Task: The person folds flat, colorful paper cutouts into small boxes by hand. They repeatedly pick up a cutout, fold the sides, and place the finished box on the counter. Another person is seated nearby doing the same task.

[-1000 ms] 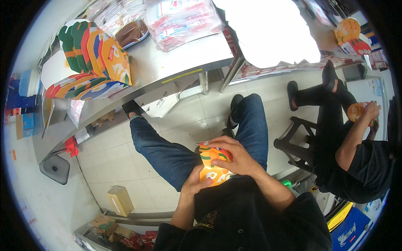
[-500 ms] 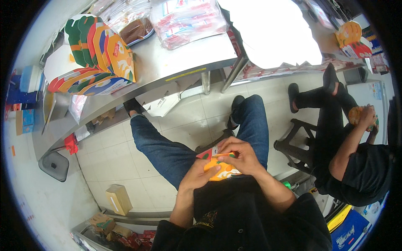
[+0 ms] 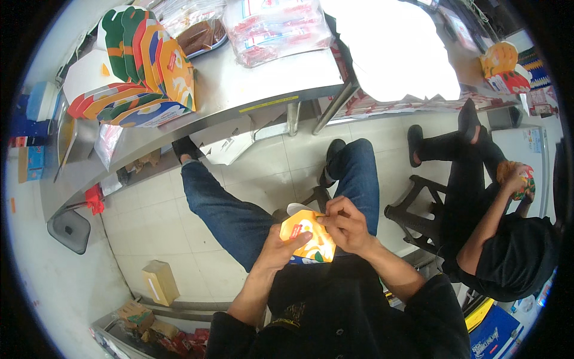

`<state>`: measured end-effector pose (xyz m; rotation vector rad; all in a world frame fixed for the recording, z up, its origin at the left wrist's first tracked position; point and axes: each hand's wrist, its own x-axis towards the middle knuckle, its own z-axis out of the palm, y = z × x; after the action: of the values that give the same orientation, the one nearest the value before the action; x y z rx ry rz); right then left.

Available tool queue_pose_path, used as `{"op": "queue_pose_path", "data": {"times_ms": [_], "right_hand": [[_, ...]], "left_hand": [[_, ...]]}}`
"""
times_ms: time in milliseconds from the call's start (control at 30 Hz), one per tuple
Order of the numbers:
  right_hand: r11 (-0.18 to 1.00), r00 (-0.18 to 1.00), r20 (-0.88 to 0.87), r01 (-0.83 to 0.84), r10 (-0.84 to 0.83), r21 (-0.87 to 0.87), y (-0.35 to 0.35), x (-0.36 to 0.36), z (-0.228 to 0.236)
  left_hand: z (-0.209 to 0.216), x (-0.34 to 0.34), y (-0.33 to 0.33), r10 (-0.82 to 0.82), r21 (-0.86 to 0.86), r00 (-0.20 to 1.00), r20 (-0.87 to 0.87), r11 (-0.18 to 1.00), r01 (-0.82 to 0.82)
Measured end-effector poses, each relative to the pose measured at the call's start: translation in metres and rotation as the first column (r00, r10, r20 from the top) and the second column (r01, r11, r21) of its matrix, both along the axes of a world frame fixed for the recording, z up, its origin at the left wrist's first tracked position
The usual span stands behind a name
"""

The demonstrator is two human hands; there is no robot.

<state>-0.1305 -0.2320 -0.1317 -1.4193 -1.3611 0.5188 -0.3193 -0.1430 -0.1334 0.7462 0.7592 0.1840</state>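
Note:
Over my lap I have a yellow printed paperboard box (image 3: 314,238), partly folded, with a white-edged flap sticking up at its far side. My left hand (image 3: 280,246) grips its left side, the thumb lying across the yellow face. With bent fingers, my right hand (image 3: 345,226) pinches the upper right edge of the box. The underside and the fingers behind it are hidden. On the metal table at the upper left stands a nested stack of similar folded boxes (image 3: 140,72) in yellow, green, red and blue.
Plastic-wrapped packs (image 3: 278,30) lie on the metal table (image 3: 281,78) ahead. To the right a co-worker (image 3: 508,245) sits holding a similar box (image 3: 526,181), near a dark stool (image 3: 418,209). A cardboard box (image 3: 160,282) stands on the floor at left, beside a bin of red packets (image 3: 179,342).
The box in my hands has turned so its yellow face shows more fully, and a flap now stands up. My right hand has shifted to its upper right edge.

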Motion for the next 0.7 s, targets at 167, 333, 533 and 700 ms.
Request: {"op": "queue_pose_path", "data": {"times_ms": [167,333,533,700], "right_hand": [[0.973,0.992,0.061,-0.095,0.11,-0.209,-0.003,0.002,0.01],[0.962,0.954,0.195,-0.187,0.226,-0.199,-0.006,0.011,0.013],[0.92,0.927,0.14,-0.309,0.348,-0.239,-0.013,0.014,0.024],[0.944,0.97,0.004,-0.237,0.244,-0.229,-0.032,0.002,0.026]], "left_hand": [[-0.01,-0.004,-0.013,0.087,-0.005,0.996,-0.01,0.996,-0.087],[-0.009,-0.006,-0.014,0.083,-0.012,0.996,0.016,0.996,-0.083],[-0.002,-0.008,-0.014,0.068,-0.038,0.994,0.09,0.997,-0.065],[0.012,-0.004,-0.02,0.065,-0.33,0.988,0.141,0.944,-0.015]]}}
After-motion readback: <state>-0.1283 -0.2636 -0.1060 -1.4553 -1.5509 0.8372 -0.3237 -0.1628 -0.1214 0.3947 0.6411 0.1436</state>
